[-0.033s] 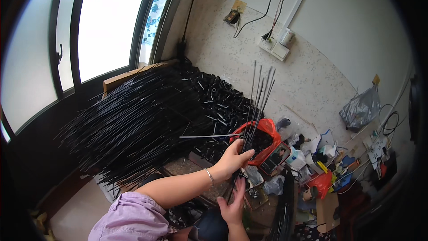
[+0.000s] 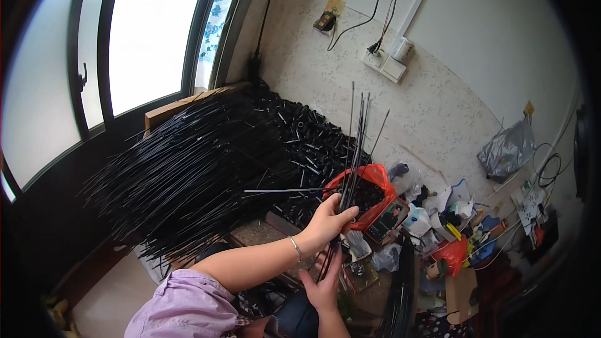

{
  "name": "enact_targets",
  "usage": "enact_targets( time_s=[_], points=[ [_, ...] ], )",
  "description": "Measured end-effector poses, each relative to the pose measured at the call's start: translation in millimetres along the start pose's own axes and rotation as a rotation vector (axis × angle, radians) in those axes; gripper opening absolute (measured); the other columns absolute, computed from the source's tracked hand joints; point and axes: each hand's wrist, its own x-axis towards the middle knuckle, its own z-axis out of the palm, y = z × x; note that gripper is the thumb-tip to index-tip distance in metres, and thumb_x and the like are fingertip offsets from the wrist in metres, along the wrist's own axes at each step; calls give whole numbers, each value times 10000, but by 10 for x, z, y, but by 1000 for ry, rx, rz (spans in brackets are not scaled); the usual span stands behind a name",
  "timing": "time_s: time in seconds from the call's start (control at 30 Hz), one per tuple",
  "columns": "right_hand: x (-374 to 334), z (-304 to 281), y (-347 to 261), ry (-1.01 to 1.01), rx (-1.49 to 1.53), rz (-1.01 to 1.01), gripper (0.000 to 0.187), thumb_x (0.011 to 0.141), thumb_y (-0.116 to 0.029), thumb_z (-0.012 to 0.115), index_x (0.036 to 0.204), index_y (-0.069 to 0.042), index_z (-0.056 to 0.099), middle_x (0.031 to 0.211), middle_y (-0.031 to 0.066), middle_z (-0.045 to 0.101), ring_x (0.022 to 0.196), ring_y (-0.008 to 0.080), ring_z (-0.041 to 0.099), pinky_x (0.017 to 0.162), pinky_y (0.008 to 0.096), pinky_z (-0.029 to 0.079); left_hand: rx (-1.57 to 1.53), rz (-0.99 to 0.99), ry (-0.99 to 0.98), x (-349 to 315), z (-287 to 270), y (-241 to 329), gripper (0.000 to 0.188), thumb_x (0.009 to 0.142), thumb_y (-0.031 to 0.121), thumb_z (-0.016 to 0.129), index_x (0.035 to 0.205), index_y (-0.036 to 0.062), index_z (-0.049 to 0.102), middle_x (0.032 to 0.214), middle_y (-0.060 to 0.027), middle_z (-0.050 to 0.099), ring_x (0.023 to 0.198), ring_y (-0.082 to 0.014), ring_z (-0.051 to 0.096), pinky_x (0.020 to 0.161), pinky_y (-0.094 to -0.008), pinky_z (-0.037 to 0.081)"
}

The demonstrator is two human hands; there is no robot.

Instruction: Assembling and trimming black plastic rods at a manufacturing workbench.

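My left hand point(image 2: 328, 218) grips several thin black rods point(image 2: 359, 150) in a loose bundle. Their upper ends fan out in front of the wall, and one lone rod point(image 2: 282, 190) sticks out sideways to the left. Just below, my right hand point(image 2: 324, 288) has its fingers curled loosely about the rods' lower ends, its thumb standing apart. Behind my left hand sits a red plastic bag point(image 2: 377, 178) with small black pieces in it. A phone point(image 2: 383, 220) with a lit picture leans by the bag.
A big heap of black rods point(image 2: 188, 169) lies to the left by the window. Short black tubular pieces point(image 2: 300, 126) are piled along the wall point(image 2: 438, 100). Clutter with a cardboard box point(image 2: 461, 294) and another red bag point(image 2: 452, 255) fills the right side.
The rods have shifted within my left hand, one of them now slanting out to the right. My right hand has risen slightly, its fingers curling more around the lower ends.
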Motion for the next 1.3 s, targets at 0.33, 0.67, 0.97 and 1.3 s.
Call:
enact_targets(
  time_s=[0.33,0.67,0.97,1.3],
  points=[
    [-119,-43,254,-145,495,566,161,917,-135,465,1039,-33,491,607,27,454,386,70,347,356,192,286,432,-363,-174,-107,-1162,252,512,881,466,485,831,-18,641,712,-74,637,627,-127,603,595,-246,497],
    [375,-205,-107,-55,817,281,222,930,-255,455,974,-41,493,538,5,411,345,68,313,363,211,270,2399,179,619,85,-3062,826,117,776,121,509,712,78,596,762,-59,591,751,-199,594,558,-300,480],
    [125,-128,104,33,611,614,212,927,-136,443,1096,-29,513,595,11,486,386,64,387,351,174,303,2234,260,823,82,-2574,1449,258,876,282,511,752,57,497,670,-95,598,613,-239,621,498,-330,479],
    [216,-223,-12,42,604,437,192,926,-159,454,1030,-9,515,614,19,511,399,50,385,371,166,308,202,-9,197,-10,-922,960,89,900,162,505,929,79,490,681,40,406,535,-42,341,454,-174,278]
  ],
)
